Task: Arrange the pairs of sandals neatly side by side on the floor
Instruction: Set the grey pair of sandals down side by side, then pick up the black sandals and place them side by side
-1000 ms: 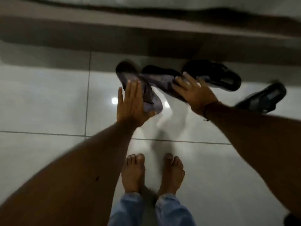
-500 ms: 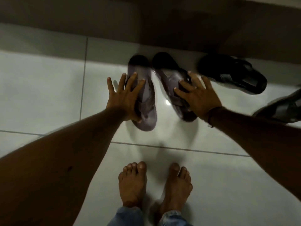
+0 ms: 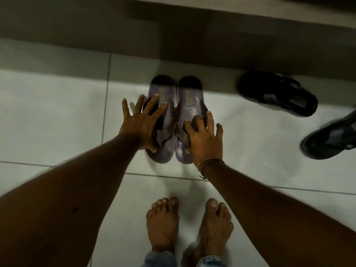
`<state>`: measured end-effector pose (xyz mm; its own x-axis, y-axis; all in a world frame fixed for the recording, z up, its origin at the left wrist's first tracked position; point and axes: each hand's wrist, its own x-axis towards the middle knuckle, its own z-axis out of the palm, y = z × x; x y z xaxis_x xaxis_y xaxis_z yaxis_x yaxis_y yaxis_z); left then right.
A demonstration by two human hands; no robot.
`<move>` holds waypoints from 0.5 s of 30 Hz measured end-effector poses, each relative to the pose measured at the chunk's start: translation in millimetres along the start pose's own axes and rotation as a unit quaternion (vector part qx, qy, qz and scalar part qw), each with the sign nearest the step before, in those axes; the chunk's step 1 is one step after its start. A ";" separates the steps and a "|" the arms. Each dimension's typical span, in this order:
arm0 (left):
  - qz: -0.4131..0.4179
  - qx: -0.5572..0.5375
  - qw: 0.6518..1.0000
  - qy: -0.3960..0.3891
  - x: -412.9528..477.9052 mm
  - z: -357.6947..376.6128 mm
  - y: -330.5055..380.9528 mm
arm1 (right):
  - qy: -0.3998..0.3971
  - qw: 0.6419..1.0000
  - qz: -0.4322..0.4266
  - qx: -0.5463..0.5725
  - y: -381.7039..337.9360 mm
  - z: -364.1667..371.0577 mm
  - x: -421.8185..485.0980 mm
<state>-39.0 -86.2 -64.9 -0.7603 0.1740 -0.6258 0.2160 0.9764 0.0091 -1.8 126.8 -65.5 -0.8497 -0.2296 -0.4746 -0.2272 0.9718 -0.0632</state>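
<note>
Floor: pale glossy tiled floor w/ dark grout lines; a shadowed step or ledge runs across the top of view. All sandals lie on it.
Purple pair: two purple-grey flat sandals w/ brown crossed straps, left one and right one, lying parallel, inner edges touching or v. nearly so, toes pointing toward person's bare feet, heel ends toward the ledge.
Black pair: two black chunky strapped sandals, one up by the ledge lying at a slant, other nearer the right edge, also slanted, partly cut off by frame. Well apart from each other, not aligned.
Left hand: fingers spread wide, palm flat against outer side/top of left purple sandal; pressing, not gripping, nothing clamped.
Right hand: fingers spread, laid over strap and outer edge of right purple sandal; same, flat push, no closed grip. Thin cord band at wrist.
Step in hand: squaring up the purple pair, prob. last nudge; looks about done.
Thing vs grip: purple pair sits between the two palms, each hand on its own sandal's outer side.
Next move calls for: let go, reach right for the black sandals, turn both to match, set them just beside the purple pair. Roughly halfway thru task, I'd judge.
</note>
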 end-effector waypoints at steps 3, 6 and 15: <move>-0.007 0.017 1.000 0.005 -8.1 -9.6 3.6 | 0.000 1.000 0.011 0.008 7.9 -10.2 -11.8; 0.017 0.001 1.000 0.011 -31.4 -31.0 22.2 | -0.024 0.997 0.057 0.039 35.3 -28.0 -57.6; 0.031 -0.102 0.994 0.011 -33.1 -117.1 204.7 | -0.111 0.923 0.335 0.150 219.1 -51.8 -194.3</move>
<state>-41.3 122.9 49.0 -0.7628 0.2348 -0.6025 0.1353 0.9691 0.2064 88.8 381.5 58.4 -0.6257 0.4138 -0.6612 0.4857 0.8700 0.0849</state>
